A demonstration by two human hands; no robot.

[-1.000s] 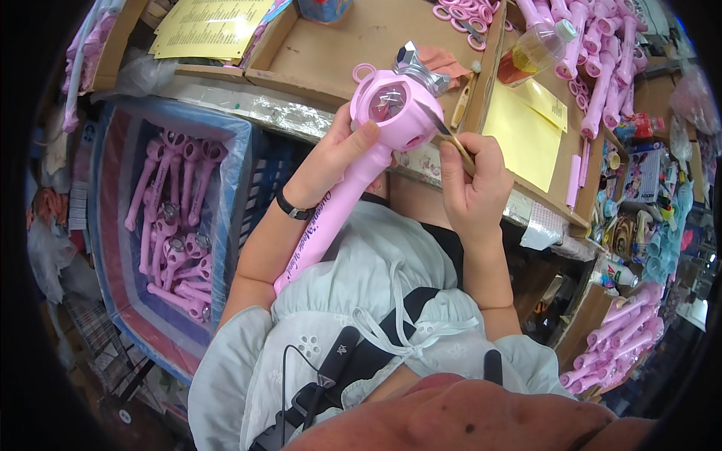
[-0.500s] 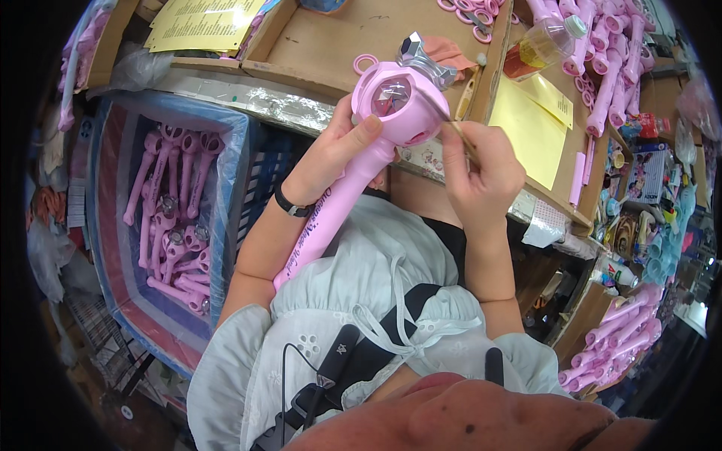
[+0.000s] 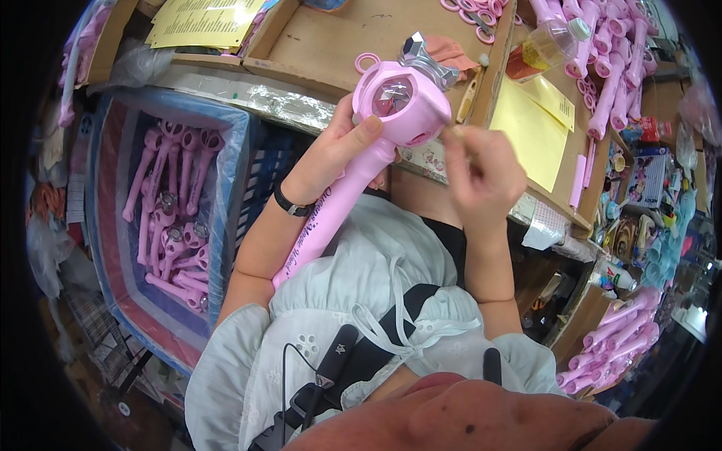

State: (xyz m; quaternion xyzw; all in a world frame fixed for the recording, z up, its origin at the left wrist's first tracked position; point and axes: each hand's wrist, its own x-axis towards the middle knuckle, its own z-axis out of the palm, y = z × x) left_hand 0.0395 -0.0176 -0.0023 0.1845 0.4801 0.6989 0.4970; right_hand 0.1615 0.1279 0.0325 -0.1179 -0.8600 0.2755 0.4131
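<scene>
A pink toy wand (image 3: 427, 105) slants up from my lap, its round head at the top and its handle resting against my body. In the head's opening sits a clear dome (image 3: 392, 96), and a silver ornament (image 3: 442, 72) tops it. My left hand (image 3: 337, 154) is wrapped round the wand just below and beside the head. Close to the head's lower right side, the fingers of my right hand (image 3: 485, 171) are pinched together. Whatever that hand holds is hidden and somewhat blurred.
On my left, a blue lined crate (image 3: 244, 158) holds several pink wands (image 3: 162, 225). A cardboard tray (image 3: 323, 45) lies ahead, with pink rings (image 3: 481, 15) and a craft knife (image 3: 470, 94). Right of it are a bottle (image 3: 545, 51), yellow sheets (image 3: 526, 139) and more wands (image 3: 617, 331).
My right hand has drawn slightly down from the wand's head. The thin tool seen in its fingers earlier no longer shows clearly. My left hand and the wand have barely moved.
</scene>
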